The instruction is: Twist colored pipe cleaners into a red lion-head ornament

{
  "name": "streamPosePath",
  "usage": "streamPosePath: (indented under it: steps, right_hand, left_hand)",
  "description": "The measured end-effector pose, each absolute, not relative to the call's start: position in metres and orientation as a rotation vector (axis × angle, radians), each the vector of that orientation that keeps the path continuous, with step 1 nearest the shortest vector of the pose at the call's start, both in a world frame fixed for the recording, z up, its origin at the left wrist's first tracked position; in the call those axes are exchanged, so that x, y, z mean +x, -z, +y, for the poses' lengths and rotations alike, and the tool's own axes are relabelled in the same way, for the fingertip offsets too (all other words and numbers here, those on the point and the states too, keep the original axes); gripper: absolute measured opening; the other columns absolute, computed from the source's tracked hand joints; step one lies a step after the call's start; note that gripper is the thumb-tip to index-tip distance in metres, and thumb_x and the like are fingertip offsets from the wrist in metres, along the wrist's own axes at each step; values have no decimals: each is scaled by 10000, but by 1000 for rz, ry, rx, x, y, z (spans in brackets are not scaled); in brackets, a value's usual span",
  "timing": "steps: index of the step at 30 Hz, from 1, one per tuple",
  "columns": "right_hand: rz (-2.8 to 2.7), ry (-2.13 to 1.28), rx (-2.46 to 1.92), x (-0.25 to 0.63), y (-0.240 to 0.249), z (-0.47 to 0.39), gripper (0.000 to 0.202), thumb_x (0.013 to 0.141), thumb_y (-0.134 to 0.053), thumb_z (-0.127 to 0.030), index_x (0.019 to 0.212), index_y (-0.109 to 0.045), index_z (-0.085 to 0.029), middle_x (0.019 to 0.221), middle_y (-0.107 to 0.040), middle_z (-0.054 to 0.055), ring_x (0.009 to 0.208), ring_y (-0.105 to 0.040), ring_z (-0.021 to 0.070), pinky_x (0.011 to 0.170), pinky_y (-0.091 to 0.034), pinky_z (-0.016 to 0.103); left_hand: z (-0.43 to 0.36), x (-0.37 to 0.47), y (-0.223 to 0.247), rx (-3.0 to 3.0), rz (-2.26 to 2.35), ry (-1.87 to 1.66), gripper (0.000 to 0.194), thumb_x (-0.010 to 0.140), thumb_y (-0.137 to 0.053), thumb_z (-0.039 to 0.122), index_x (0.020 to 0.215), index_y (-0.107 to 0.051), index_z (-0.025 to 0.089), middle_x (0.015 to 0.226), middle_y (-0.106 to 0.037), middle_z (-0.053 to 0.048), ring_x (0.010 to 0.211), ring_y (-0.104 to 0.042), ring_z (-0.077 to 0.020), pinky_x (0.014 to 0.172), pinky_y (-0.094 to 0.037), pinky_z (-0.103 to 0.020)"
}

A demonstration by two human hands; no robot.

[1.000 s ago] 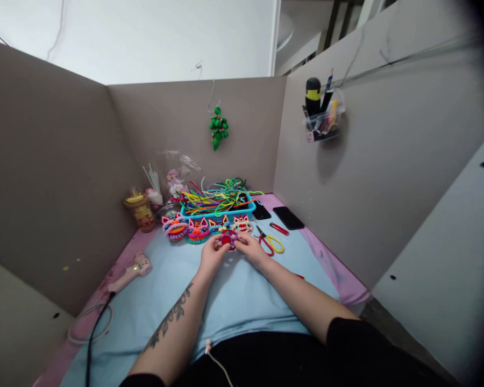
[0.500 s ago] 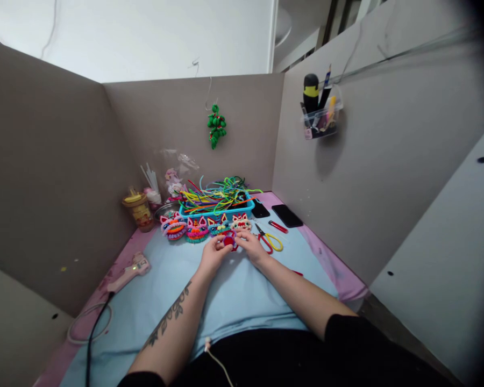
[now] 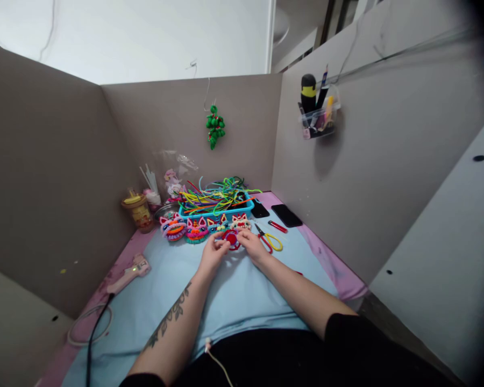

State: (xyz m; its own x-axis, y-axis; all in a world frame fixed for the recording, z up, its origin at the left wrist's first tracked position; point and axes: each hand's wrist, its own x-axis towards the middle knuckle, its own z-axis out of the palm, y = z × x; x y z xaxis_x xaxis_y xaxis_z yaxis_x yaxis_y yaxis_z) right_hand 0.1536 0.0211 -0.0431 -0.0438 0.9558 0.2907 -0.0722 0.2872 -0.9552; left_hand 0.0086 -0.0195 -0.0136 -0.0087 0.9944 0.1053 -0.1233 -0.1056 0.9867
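A round red and purple fuzzy piece (image 3: 231, 238) is held between my two hands, above the light blue cloth. My left hand (image 3: 214, 251) pinches its left edge with thumb and fingers. On the other side, my right hand (image 3: 250, 245) grips the right edge. Just behind the piece stand several fuzzy animal faces, among them a purple and orange one (image 3: 173, 228) and a pink and teal one (image 3: 196, 230). Scissors with red and yellow handles (image 3: 271, 240) lie right of my right hand.
A blue basket (image 3: 215, 215) of colourful fuzzy stems stands behind the faces. Phones, one black (image 3: 286, 215), and a red tool (image 3: 278, 226) lie right. At left are a pink glue gun (image 3: 129, 274), its cable and a brown cup (image 3: 137, 213). Grey panels surround the table.
The red and purple piece has turned to show more of its round face, and my fingers have shifted slightly apart along its edges.
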Motion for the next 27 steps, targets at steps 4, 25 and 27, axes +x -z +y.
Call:
streamPosePath:
  steps: [4, 25, 27]
  right_hand:
    - [-1388, -1056, -901, 150, 43, 18, 243, 708, -617, -423, 638, -600, -190, 1156, -544, 72, 1128, -476, 236, 1024, -270, 420]
    - [-1835, -262, -842, 176, 25, 13, 245, 739, -481, -85, 861, -640, -227, 888, -607, 56, 910, -542, 210, 848, -442, 389]
    - [-1823, -224, -815, 176, 25, 12, 227, 750, -481, -97, 855, -639, -220, 883, -617, 62, 903, -546, 209, 844, -443, 385]
  left_hand:
    - [-20, 12, 18, 1194, 1022, -1361, 630, 568, -749, 339, 1088, -454, 144, 614, -614, 21, 567, -577, -113, 588, -404, -219]
    - [-24, 12, 16, 1202, 1074, -1249, 666, 578, -738, 354, 1127, -421, 149, 605, -623, 25, 501, -553, -106, 518, -382, -206]
    - [-24, 12, 16, 1237, 1133, -1292, 625, 586, -726, 339, 1106, -437, 148, 574, -596, 43, 484, -537, -98, 504, -375, -201]
